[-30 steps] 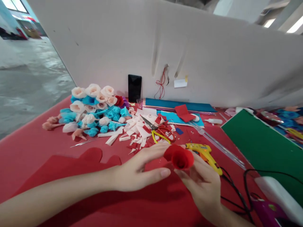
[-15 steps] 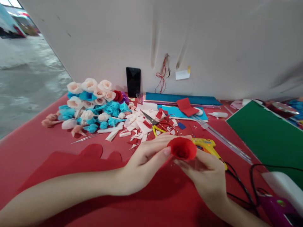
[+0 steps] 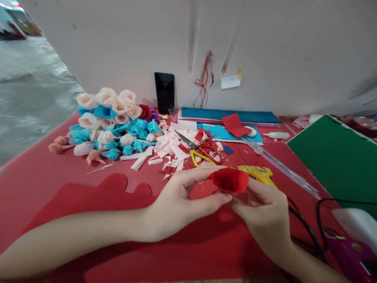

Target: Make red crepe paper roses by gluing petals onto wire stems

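Red flower (image 3: 229, 181) looks mostly shaped imo, petals rolled and cupped, held above the surface (image 3: 35, 192). Right grip (image 3: 266, 210) pinches it from below, left grip (image 3: 178, 200) curls loosely round it. No stem visible; red sheet (image 3: 78, 200) lies unused.

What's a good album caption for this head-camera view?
Red flower between left hand and right hand, with scissors, scraps and pale and blue flowers beyond.

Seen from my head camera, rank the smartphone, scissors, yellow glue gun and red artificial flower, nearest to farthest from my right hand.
1. Red artificial flower: held in your right hand.
2. Yellow glue gun: just beyond it.
3. Scissors: farther left, among scraps.
4. Smartphone: left, against the back panel.
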`<move>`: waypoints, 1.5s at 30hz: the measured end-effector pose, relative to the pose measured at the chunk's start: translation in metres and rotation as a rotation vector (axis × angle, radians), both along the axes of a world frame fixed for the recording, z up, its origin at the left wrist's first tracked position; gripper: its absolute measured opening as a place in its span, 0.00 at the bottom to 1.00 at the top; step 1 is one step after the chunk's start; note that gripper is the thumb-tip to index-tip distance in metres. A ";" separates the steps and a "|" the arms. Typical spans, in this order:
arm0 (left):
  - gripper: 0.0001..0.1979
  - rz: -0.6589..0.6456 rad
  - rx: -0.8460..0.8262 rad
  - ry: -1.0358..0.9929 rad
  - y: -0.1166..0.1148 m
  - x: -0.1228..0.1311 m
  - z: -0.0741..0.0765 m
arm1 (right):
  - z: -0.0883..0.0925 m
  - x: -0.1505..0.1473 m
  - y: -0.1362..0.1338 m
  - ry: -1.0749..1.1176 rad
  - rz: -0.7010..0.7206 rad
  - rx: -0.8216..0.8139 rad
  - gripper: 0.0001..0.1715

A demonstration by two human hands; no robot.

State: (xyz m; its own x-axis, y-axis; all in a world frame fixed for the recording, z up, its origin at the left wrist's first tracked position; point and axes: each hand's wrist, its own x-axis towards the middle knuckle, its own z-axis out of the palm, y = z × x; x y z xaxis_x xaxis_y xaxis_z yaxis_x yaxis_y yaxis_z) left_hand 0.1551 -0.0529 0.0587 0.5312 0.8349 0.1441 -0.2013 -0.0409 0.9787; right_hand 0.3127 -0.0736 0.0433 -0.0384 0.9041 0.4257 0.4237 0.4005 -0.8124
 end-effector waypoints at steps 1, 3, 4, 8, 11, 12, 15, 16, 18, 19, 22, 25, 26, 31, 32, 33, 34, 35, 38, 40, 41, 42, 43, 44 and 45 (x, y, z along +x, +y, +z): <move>0.12 0.002 0.001 0.004 0.001 0.000 0.000 | 0.000 0.000 0.000 0.007 -0.004 -0.011 0.05; 0.10 0.006 -0.004 -0.002 0.001 0.000 0.001 | 0.000 -0.001 0.000 0.034 -0.005 -0.042 0.05; 0.09 0.008 -0.011 -0.007 0.002 0.000 0.001 | -0.001 -0.002 0.000 0.056 -0.001 -0.056 0.06; 0.10 0.030 -0.073 -0.054 0.002 -0.001 0.001 | -0.001 -0.005 -0.001 0.194 0.064 -0.049 0.20; 0.11 0.034 -0.109 -0.080 0.004 -0.001 0.000 | 0.000 -0.005 -0.001 0.248 0.104 -0.055 0.25; 0.11 0.036 -0.113 -0.077 0.004 -0.001 -0.001 | 0.001 -0.005 -0.001 0.245 0.097 -0.063 0.23; 0.12 0.052 -0.121 -0.055 0.005 -0.002 -0.003 | 0.006 -0.005 -0.001 0.201 0.071 -0.068 0.15; 0.13 0.052 -0.124 -0.048 0.005 -0.002 -0.004 | 0.007 -0.005 -0.001 0.185 0.071 -0.066 0.12; 0.13 0.042 -0.121 -0.046 0.006 -0.002 -0.006 | 0.009 -0.005 -0.001 0.168 0.081 -0.069 0.10; 0.13 0.038 -0.118 -0.048 0.006 -0.002 -0.006 | 0.010 -0.005 -0.001 0.171 0.082 -0.073 0.09; 0.11 0.045 -0.083 -0.039 0.006 -0.001 -0.004 | 0.010 -0.006 -0.002 0.194 0.075 -0.088 0.08; 0.10 0.068 -0.011 0.011 0.008 -0.001 -0.001 | 0.009 -0.006 -0.003 0.218 0.067 -0.070 0.10; 0.09 0.073 0.020 0.034 0.009 -0.001 0.000 | 0.009 -0.006 -0.003 0.226 0.074 -0.064 0.11; 0.06 0.110 0.136 0.108 0.011 -0.004 0.004 | 0.008 -0.004 -0.003 0.199 0.103 -0.069 0.10; 0.05 0.116 0.149 0.112 0.011 -0.004 0.005 | 0.008 -0.003 -0.003 0.192 0.102 -0.071 0.10; 0.05 0.121 0.161 0.113 0.012 -0.005 0.005 | 0.007 -0.003 -0.002 0.186 0.099 -0.067 0.10; 0.05 0.123 0.171 0.114 0.012 -0.005 0.005 | 0.007 -0.003 -0.002 0.184 0.098 -0.065 0.10; 0.04 0.124 0.178 0.115 0.012 -0.005 0.005 | 0.007 -0.004 -0.002 0.182 0.099 -0.063 0.10; 0.04 0.120 0.192 0.129 0.013 -0.005 0.004 | 0.006 -0.005 -0.002 0.163 0.115 -0.066 0.09; 0.04 0.124 0.196 0.138 0.013 -0.005 0.004 | 0.005 -0.006 -0.002 0.144 0.122 -0.062 0.09; 0.04 0.129 0.198 0.140 0.013 -0.005 0.004 | 0.005 -0.006 -0.002 0.134 0.117 -0.058 0.09; 0.04 0.134 0.200 0.142 0.013 -0.005 0.004 | 0.005 -0.006 -0.001 0.127 0.109 -0.055 0.08; 0.05 0.138 0.204 0.144 0.013 -0.005 0.004 | 0.005 -0.005 -0.001 0.122 0.103 -0.055 0.08; 0.05 0.141 0.210 0.148 0.013 -0.005 0.004 | 0.005 -0.005 -0.001 0.118 0.099 -0.053 0.07; 0.05 0.144 0.216 0.154 0.013 -0.005 0.004 | 0.005 -0.005 -0.001 0.113 0.098 -0.051 0.07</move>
